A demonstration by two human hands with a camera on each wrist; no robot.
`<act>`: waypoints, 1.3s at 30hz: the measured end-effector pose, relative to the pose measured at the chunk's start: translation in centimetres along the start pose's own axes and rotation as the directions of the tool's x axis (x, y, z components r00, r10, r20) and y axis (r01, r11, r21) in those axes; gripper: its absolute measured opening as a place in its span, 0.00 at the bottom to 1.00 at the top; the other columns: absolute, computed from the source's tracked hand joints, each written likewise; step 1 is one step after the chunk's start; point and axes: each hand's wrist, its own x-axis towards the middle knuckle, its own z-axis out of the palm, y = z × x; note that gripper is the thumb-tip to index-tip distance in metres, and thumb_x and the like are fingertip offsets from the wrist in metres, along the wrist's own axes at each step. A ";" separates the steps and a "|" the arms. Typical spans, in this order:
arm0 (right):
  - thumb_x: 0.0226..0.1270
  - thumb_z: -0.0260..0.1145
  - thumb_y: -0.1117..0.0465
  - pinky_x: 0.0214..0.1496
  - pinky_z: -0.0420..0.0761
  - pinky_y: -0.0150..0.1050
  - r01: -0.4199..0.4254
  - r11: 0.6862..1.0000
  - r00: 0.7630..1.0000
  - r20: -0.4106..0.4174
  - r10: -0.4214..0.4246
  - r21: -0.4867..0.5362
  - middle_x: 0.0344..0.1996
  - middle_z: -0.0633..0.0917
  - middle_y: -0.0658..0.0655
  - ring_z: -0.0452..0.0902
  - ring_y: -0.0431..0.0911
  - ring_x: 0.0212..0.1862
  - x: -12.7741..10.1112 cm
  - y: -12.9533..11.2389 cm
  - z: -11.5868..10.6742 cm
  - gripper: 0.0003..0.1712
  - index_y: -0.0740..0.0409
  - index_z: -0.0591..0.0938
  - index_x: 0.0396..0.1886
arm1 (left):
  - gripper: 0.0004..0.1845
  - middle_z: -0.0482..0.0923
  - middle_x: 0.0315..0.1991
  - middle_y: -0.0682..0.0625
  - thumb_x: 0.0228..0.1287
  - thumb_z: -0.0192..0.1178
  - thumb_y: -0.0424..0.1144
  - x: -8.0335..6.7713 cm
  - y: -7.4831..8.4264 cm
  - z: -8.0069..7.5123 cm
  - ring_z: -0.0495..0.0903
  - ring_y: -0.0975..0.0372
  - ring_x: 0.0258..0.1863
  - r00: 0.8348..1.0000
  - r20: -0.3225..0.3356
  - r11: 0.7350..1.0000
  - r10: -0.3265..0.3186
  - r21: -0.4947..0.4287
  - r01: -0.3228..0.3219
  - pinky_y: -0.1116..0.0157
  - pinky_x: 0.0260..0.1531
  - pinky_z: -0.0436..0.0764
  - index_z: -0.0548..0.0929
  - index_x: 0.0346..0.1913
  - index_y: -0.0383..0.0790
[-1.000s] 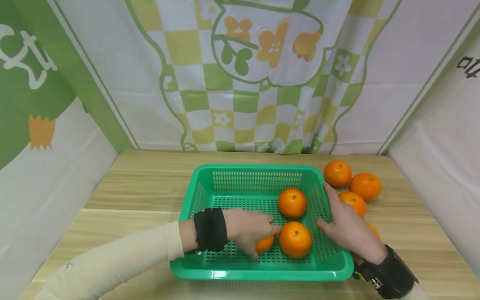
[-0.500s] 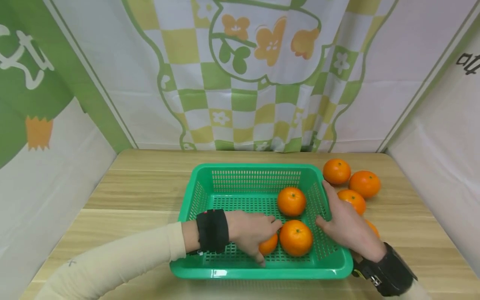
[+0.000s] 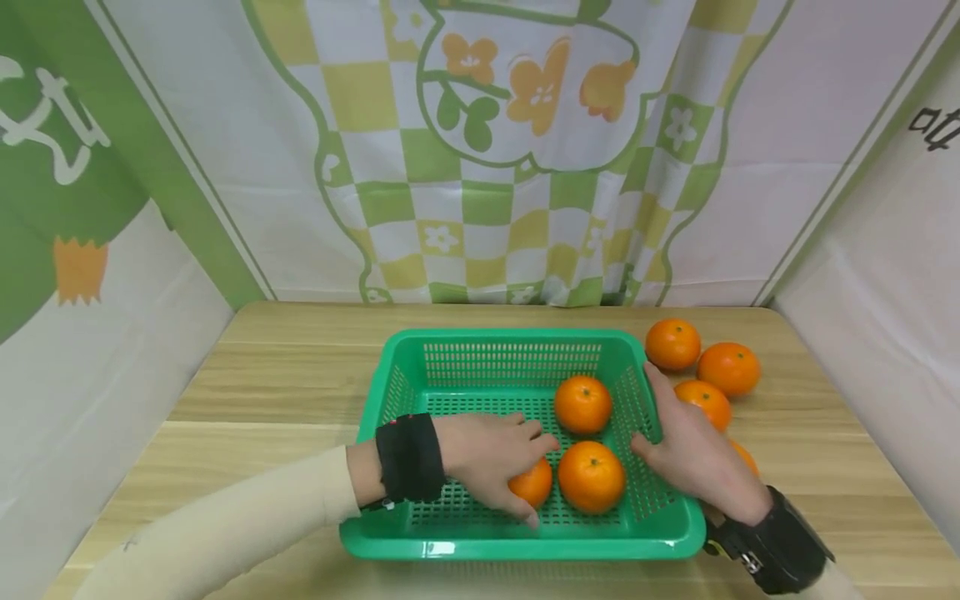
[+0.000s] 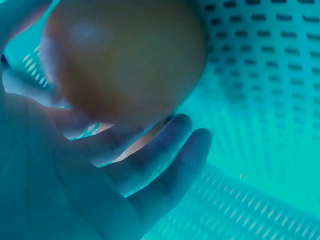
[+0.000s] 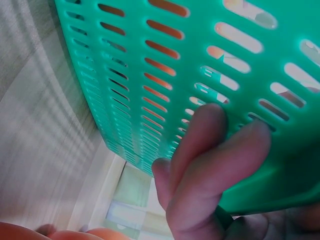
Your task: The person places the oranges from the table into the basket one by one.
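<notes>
A green slotted basket (image 3: 510, 342) stands on the wooden table. My left hand (image 3: 491, 457) reaches into its near part, fingers curled round an orange (image 3: 534, 482). The left wrist view shows that orange (image 4: 125, 55) close above my curled fingers (image 4: 165, 160). Two more oranges lie in the basket, one beside it (image 3: 591, 476) and one behind (image 3: 583, 404). My right hand (image 3: 686, 454) grips the basket's right wall, thumb inside and fingers outside. In the right wrist view its fingers (image 5: 210, 150) press on the green wall (image 5: 150, 75).
Several loose oranges lie on the table right of the basket: one far (image 3: 672, 343), one further right (image 3: 728, 368), one by my right hand (image 3: 702, 402), one half hidden behind it (image 3: 745, 457). Patterned cloth walls close in the back and both sides.
My left hand has drawn back slightly to the left, and more of the orange under it shows. The right hand and the basket have stayed put.
</notes>
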 end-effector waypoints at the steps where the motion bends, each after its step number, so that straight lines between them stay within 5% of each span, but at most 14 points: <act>1: 0.69 0.67 0.65 0.23 0.84 0.34 0.000 1.000 1.000 0.000 0.000 0.002 0.40 0.89 0.68 0.82 0.41 0.22 0.0 0.0 0.0 0.59 0.61 0.39 0.86 | 0.49 0.67 0.77 0.46 0.67 0.58 0.73 -0.4 -0.2 -0.3 0.70 0.48 0.76 1.000 -0.012 1.000 -0.001 -0.021 0.000 0.56 0.71 0.79 0.60 0.82 0.51; 9: 0.69 0.66 0.66 0.22 0.84 0.32 -0.001 0.999 1.000 0.006 0.001 0.033 0.42 0.88 0.72 0.84 0.42 0.23 -0.1 0.2 0.1 0.59 0.60 0.38 0.86 | 0.43 0.67 0.77 0.47 0.73 0.61 0.63 -5.1 -2.1 -3.5 0.69 0.53 0.76 0.978 -0.189 0.992 -0.087 -0.107 0.067 0.56 0.74 0.75 0.60 0.82 0.47; 15: 0.69 0.66 0.67 0.21 0.85 0.32 0.013 0.999 1.000 0.008 -0.013 0.049 0.46 0.87 0.76 0.85 0.42 0.24 -0.1 0.3 0.0 0.58 0.60 0.38 0.86 | 0.41 0.67 0.77 0.44 0.74 0.61 0.59 -8.4 -3.8 -4.2 0.67 0.49 0.77 0.954 -0.269 0.973 -0.130 -0.220 0.070 0.50 0.75 0.73 0.62 0.81 0.43; 21: 0.70 0.65 0.66 0.22 0.86 0.33 -0.005 0.997 1.000 0.029 0.003 0.071 0.46 0.87 0.76 0.86 0.43 0.24 0.0 0.4 0.1 0.58 0.60 0.37 0.86 | 0.39 0.65 0.76 0.42 0.76 0.61 0.57 -10.7 -5.5 -2.6 0.63 0.46 0.77 0.911 -0.345 0.949 -0.224 -0.288 0.125 0.47 0.72 0.76 0.63 0.80 0.42; 27: 0.71 0.65 0.66 0.21 0.86 0.34 -0.008 0.997 0.999 0.035 0.005 0.076 0.45 0.87 0.74 0.85 0.42 0.23 0.1 0.4 0.2 0.59 0.59 0.36 0.87 | 0.36 0.61 0.76 0.34 0.78 0.60 0.51 -12.6 -7.5 -0.2 0.61 0.40 0.76 0.829 -0.415 0.903 -0.375 -0.367 0.224 0.43 0.66 0.79 0.63 0.79 0.36; 31: 0.71 0.65 0.66 0.23 0.86 0.33 0.010 0.998 1.000 0.022 -0.011 0.058 0.47 0.87 0.75 0.85 0.42 0.24 0.1 0.3 0.1 0.58 0.58 0.37 0.87 | 0.39 0.59 0.77 0.29 0.78 0.59 0.51 -13.2 -9.0 1.1 0.59 0.35 0.78 0.781 -0.407 0.855 -0.474 -0.427 0.296 0.38 0.68 0.76 0.59 0.80 0.33; 35: 0.70 0.66 0.66 0.24 0.85 0.33 0.027 0.999 1.000 0.006 -0.027 0.031 0.49 0.87 0.75 0.85 0.41 0.25 0.0 0.3 0.1 0.58 0.58 0.39 0.87 | 0.44 0.60 0.76 0.23 0.79 0.58 0.53 -13.0 -10.3 2.1 0.64 0.32 0.76 0.757 -0.377 0.816 -0.533 -0.466 0.342 0.35 0.68 0.75 0.54 0.81 0.27; 39: 0.70 0.66 0.66 0.23 0.85 0.33 0.010 0.999 1.000 0.007 -0.010 0.034 0.49 0.86 0.77 0.85 0.42 0.25 0.0 0.2 0.1 0.58 0.59 0.39 0.87 | 0.45 0.76 0.66 0.26 0.79 0.56 0.54 -12.2 -11.2 2.9 0.82 0.40 0.63 0.769 -0.345 0.780 -0.538 -0.550 0.298 0.46 0.58 0.86 0.52 0.80 0.23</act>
